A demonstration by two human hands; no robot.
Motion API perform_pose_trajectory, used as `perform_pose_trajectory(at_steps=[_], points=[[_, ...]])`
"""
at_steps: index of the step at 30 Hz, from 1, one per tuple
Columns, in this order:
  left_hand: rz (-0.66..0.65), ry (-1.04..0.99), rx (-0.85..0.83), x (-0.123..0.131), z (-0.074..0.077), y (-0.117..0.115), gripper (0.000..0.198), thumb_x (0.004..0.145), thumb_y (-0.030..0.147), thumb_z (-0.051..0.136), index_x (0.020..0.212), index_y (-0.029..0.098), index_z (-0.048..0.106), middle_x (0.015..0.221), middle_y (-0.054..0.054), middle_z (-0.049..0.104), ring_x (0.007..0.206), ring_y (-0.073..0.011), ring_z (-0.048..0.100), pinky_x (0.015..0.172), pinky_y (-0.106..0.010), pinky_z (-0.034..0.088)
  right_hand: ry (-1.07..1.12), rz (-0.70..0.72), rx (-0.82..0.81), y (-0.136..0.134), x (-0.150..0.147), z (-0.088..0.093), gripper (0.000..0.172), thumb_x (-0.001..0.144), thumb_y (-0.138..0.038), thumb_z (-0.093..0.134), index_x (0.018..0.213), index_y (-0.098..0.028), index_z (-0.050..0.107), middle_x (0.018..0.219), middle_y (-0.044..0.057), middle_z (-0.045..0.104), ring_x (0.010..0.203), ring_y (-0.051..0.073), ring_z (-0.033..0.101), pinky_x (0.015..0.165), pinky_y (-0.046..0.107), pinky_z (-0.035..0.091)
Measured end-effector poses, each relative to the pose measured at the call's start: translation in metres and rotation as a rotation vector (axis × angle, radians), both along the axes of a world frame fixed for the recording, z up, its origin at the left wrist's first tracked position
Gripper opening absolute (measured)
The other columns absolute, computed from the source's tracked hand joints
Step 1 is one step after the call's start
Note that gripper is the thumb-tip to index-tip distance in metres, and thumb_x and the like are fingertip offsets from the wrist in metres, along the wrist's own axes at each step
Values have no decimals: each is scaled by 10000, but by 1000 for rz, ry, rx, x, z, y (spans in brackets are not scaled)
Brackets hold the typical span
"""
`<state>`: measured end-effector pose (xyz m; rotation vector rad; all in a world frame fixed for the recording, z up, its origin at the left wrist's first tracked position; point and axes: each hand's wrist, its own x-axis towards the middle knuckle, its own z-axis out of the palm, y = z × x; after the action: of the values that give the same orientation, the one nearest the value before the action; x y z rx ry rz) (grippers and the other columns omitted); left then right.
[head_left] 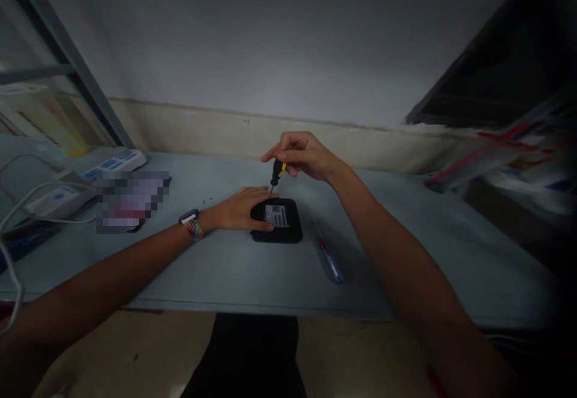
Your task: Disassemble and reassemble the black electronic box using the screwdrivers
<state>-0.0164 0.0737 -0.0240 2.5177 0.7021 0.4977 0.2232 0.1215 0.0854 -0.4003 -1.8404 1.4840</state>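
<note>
A small black box (288,229) with a white label lies flat on the grey table (225,272). My left hand (241,208) rests on its left side, fingers stretched flat across it, a watch on the wrist. My right hand (302,154) is closed around the top of a black-and-yellow screwdriver (276,175), held upright with its tip touching the box's far left corner. A second screwdriver (328,257) with a clear bluish handle lies on the table just right of the box.
Power strips (112,163) and white cables (18,205) sit at the far left. A metal shelf frame (67,55) stands behind them. Stacked papers (518,157) fill the right side. The wall runs close behind the table.
</note>
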Motion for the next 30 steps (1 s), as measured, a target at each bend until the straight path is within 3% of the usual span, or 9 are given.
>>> perform_pose_trajectory(at_steps=[4,6,10,13,17,21,25,27,30], points=[[-2,6,-12,0,4,-1,894,932,730,774,1654,262,531,1690,-164,573,1666,-429,408,1355,-661,320,-9,-5,-35,-2,-3,-2,464,822,-311,994,781,-176,552,864,80,873,346,23,514,336,152,355],[-6,-5,-6,1,3,-1,889,932,720,778,1650,253,539,1675,-171,588,1653,-428,429,1352,-663,328,-26,8,-76,-4,-4,-1,404,848,-325,975,851,-162,604,829,48,856,346,19,503,332,143,339],[-5,-23,5,1,0,1,898,923,745,770,1652,273,543,1650,-163,612,1640,-428,445,1342,-671,346,-67,57,-121,-7,0,3,376,887,-379,936,1071,-120,734,943,60,858,427,54,610,376,171,454],[-7,-23,9,1,-1,1,885,925,750,762,1649,290,544,1651,-150,610,1633,-429,451,1338,-671,352,-72,7,-53,-6,2,7,347,811,-326,993,897,-112,735,926,72,859,457,53,619,392,169,477],[5,-15,18,2,-2,2,903,921,760,756,1651,279,530,1650,-159,606,1612,-421,481,1329,-658,367,-38,-85,9,-6,-5,6,467,749,-283,1029,720,-171,577,855,84,859,468,51,586,349,144,379],[6,-23,15,1,-4,2,909,908,733,785,1655,278,536,1657,-159,603,1632,-421,458,1339,-663,364,-77,-56,-55,-9,-8,4,412,782,-298,1005,835,-170,617,780,44,828,419,26,486,345,141,299],[10,-27,30,1,-5,3,894,916,734,772,1654,286,539,1657,-160,603,1619,-422,473,1334,-681,362,-94,16,-121,-11,-1,7,321,895,-361,904,1041,-128,738,936,74,849,464,57,578,384,182,408],[7,-30,29,1,-5,3,891,912,745,770,1645,290,548,1637,-154,620,1595,-420,502,1329,-673,369,-99,9,-100,-10,1,8,295,885,-344,915,980,-115,755,1009,98,859,488,62,613,394,189,431],[7,-35,25,2,-4,3,885,907,756,766,1631,290,560,1618,-149,634,1565,-410,533,1326,-652,373,-75,-22,-41,-10,-2,7,318,840,-313,967,871,-119,717,1018,109,871,455,29,564,378,168,378]])
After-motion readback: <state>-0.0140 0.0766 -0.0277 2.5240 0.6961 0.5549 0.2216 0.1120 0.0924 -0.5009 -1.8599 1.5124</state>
